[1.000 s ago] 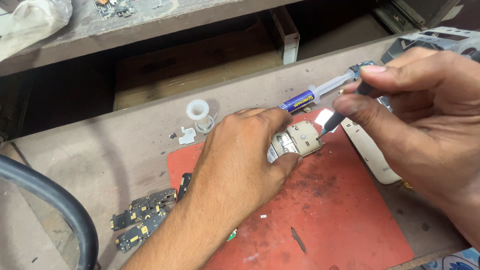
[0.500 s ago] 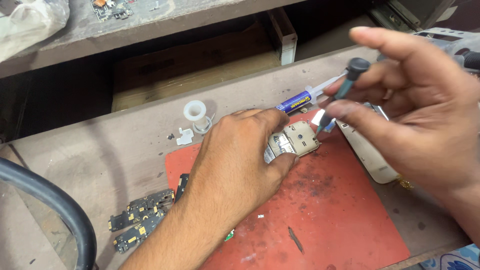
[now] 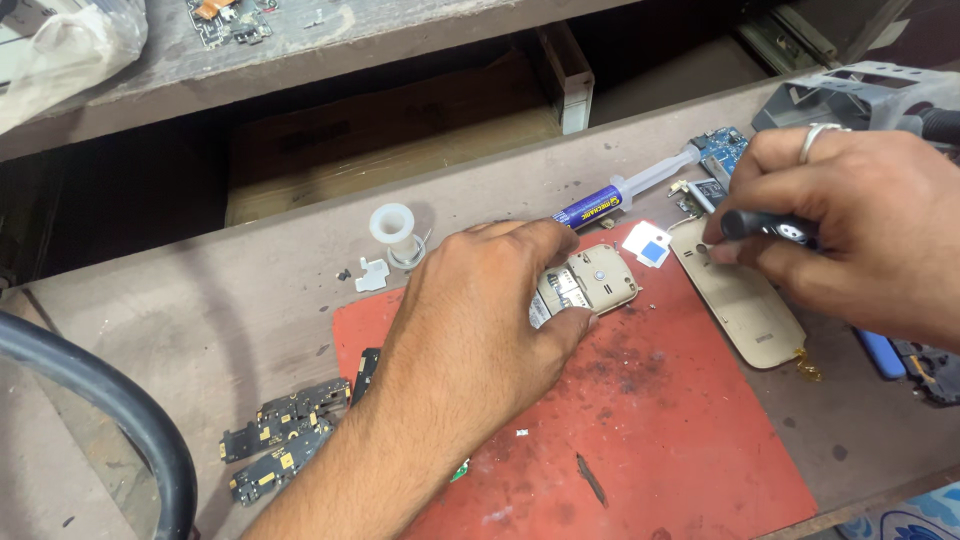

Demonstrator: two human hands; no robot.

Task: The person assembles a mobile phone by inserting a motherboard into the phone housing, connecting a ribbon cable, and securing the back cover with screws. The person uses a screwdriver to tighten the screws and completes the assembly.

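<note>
My left hand presses down on a small opened phone body that lies on a red work mat. Its fingers cover the phone's left half. To the right, my right hand, with a ring on one finger, grips a black-handled tool lying sideways above a beige phone back cover. A syringe with a blue label lies just beyond the phone. A small white and blue square piece sits between phone and cover.
Small circuit boards lie at the mat's left edge beside a thick black hose. A white plastic spool stands behind the mat. A blue circuit board, a grey metal frame and an open drawer are at the back.
My right hand has moved right and down, away from the phone, and turned the tool from upright to lying sideways over the beige cover. My left hand stays on the phone.
</note>
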